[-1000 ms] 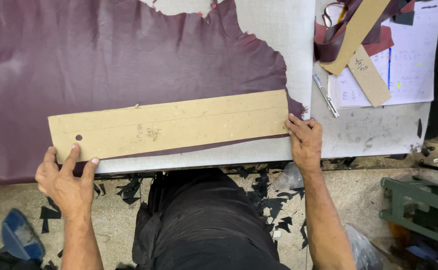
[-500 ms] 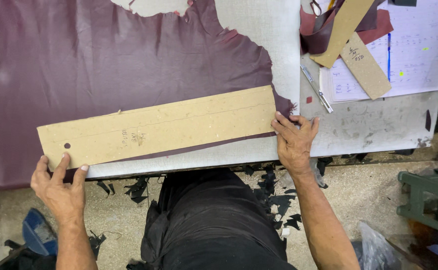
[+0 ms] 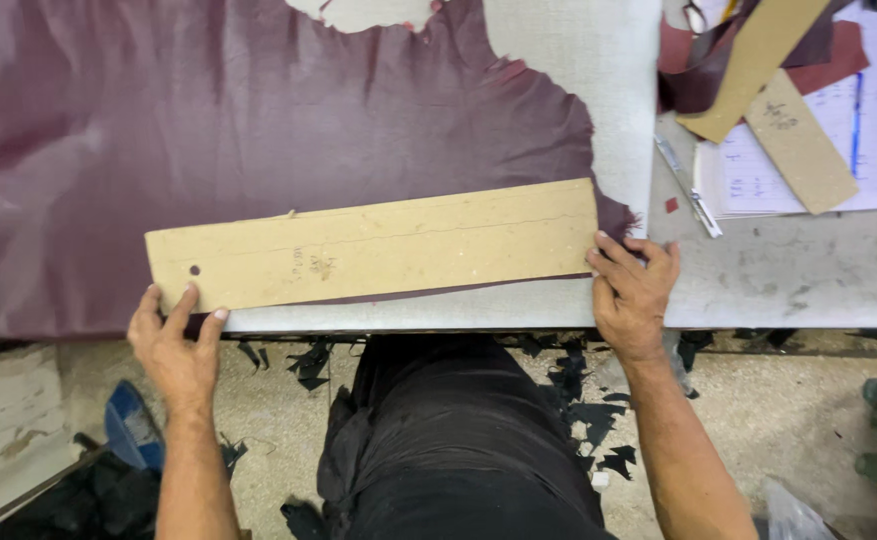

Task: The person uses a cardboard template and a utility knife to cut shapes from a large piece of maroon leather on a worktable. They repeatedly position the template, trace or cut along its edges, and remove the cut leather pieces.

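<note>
A long tan cardboard strip [image 3: 378, 245] with a small hole near its left end lies across the lower edge of a dark maroon leather hide [image 3: 208, 130] spread on a white cutting board [image 3: 598, 90]. My left hand [image 3: 176, 345] rests at the strip's left end, fingertips on its lower edge and on the hide. At the strip's right end, my right hand [image 3: 630, 285] lies with spread fingers touching the end and the hide's corner. Neither hand grasps anything.
To the right on a grey table [image 3: 788, 275] lie two smaller cardboard strips [image 3: 798, 140], maroon leather pieces [image 3: 698, 70], papers [image 3: 848, 150] and a thin metal tool [image 3: 688, 185]. Black scraps [image 3: 578, 400] litter the floor. A blue object [image 3: 128, 425] sits at lower left.
The view has shifted, so the strip and hide sit further right in frame. Both hands stay at the strip's ends; the right hand's fingers have spread a little.
</note>
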